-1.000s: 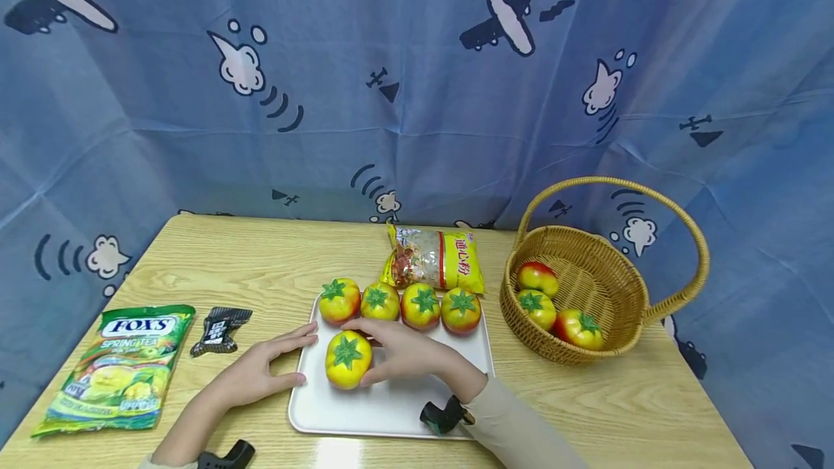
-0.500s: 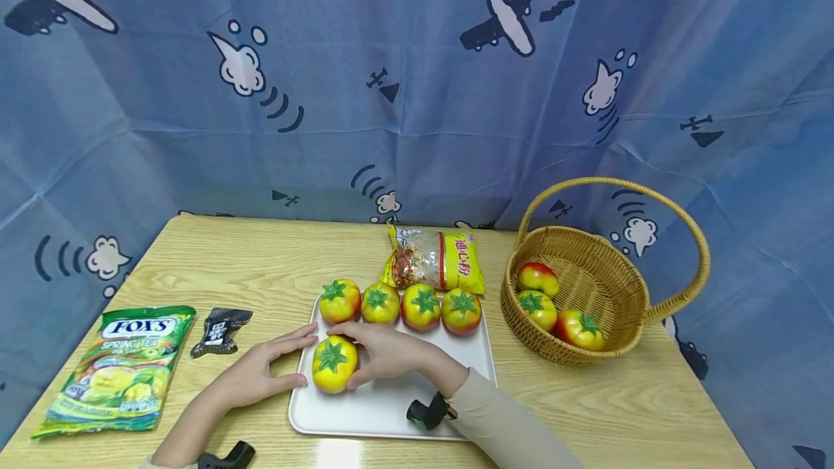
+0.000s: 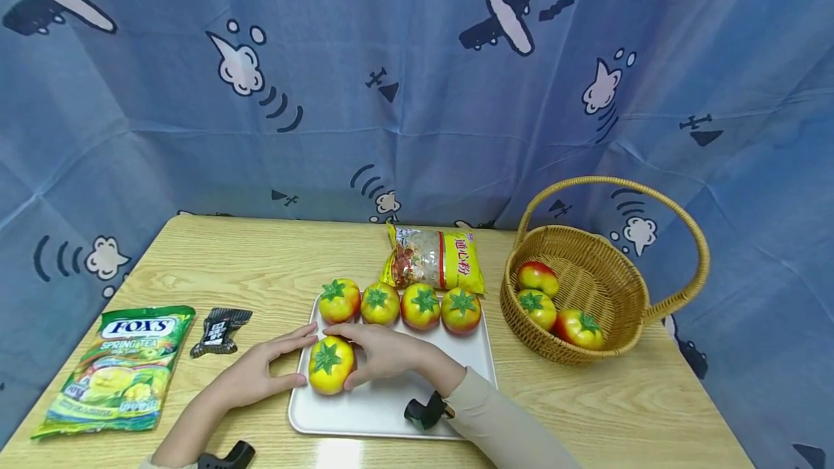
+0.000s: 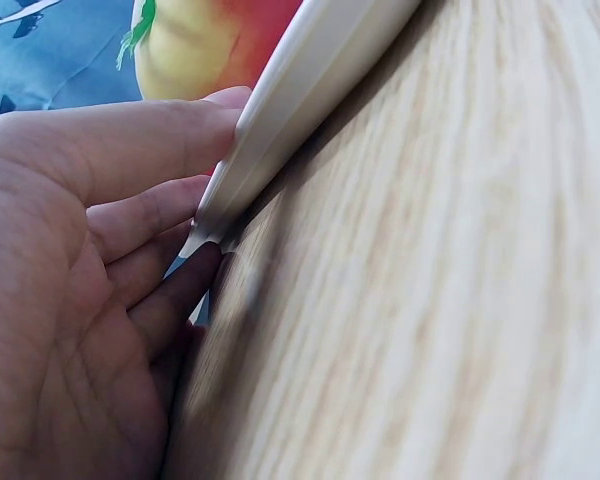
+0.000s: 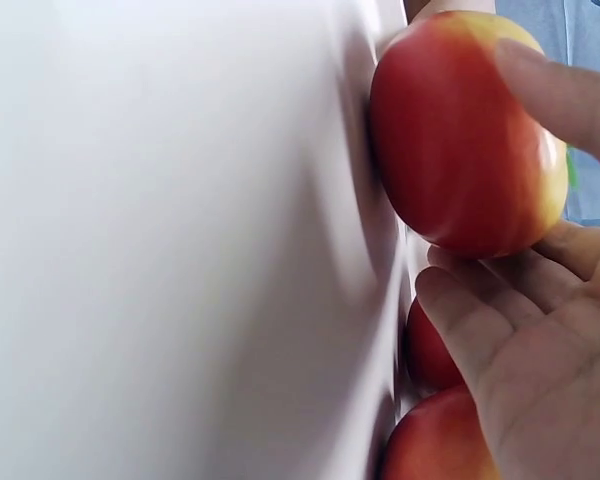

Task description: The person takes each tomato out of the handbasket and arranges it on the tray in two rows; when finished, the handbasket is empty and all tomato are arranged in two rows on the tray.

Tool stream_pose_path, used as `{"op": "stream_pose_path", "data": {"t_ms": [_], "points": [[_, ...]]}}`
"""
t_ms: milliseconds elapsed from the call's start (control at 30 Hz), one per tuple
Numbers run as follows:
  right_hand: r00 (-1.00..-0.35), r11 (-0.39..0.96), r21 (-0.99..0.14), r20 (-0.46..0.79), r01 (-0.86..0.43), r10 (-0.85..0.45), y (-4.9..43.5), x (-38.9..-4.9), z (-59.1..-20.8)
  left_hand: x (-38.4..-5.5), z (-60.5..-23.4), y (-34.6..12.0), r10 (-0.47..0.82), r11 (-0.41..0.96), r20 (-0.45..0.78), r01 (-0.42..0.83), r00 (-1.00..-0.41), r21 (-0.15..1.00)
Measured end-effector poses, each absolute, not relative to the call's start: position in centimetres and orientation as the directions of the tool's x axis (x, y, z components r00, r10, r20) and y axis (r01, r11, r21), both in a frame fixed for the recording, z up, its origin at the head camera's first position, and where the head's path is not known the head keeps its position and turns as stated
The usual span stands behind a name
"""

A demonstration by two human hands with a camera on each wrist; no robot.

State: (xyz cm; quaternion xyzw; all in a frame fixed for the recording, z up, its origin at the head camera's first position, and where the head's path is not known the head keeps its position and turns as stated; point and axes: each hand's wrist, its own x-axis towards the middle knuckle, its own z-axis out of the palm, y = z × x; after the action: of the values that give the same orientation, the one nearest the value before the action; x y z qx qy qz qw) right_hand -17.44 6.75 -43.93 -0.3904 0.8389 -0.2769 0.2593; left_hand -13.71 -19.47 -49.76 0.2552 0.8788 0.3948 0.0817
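Note:
My right hand [image 3: 384, 353] holds a yellow-and-red tomato [image 3: 330, 365] with a green star-shaped top, low over the left part of a white tray [image 3: 391, 411]. In the right wrist view the thumb lies on one side of this tomato [image 5: 460, 140] and the fingers on the other. At the tray's left edge, my left hand [image 3: 254, 375] has its fingers extended. Its fingertips touch the tray's rim [image 4: 280, 110] in the left wrist view. Several similar tomatoes [image 3: 420, 307] stand in a row along the tray's far side.
A wicker basket [image 3: 638, 324] with a tall handle stands right of the tray, with 3 fruits [image 3: 580, 329] inside. A yellow pasta bag [image 3: 433, 259] lies behind the tray. To the left are a green FOX'S candy bag [image 3: 117, 371] and a small black packet [image 3: 220, 331].
My right hand has moved left across the tray with the tomato, toward the left hand, slowing over the last half second. The left hand has stayed at the tray's edge.

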Motion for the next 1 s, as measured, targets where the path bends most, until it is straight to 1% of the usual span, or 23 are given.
{"op": "stream_pose_path", "data": {"t_ms": [433,767,867,1000], "points": [[-0.541,0.481,-0.691,-0.153,-0.540,-0.827,6.9,-17.4,-43.7,-13.8,-49.9,-19.5,0.519,0.548,0.078,0.401,-0.851,0.734],[-0.582,0.495,-0.658,-0.105,-0.567,-0.807,7.9,-16.7,-42.0,-13.7,-49.8,-19.5,0.512,0.548,0.064,0.383,-0.857,0.744],[-0.595,0.501,-0.672,-0.110,-0.545,-0.796,8.7,-16.6,-41.2,-13.7,-49.7,-19.4,0.510,0.549,0.062,0.381,-0.858,0.744],[-0.630,0.532,-0.672,-0.123,-0.515,-0.767,10.3,-16.7,-40.2,-13.7,-49.6,-19.4,0.509,0.551,0.058,0.377,-0.859,0.744]]}}
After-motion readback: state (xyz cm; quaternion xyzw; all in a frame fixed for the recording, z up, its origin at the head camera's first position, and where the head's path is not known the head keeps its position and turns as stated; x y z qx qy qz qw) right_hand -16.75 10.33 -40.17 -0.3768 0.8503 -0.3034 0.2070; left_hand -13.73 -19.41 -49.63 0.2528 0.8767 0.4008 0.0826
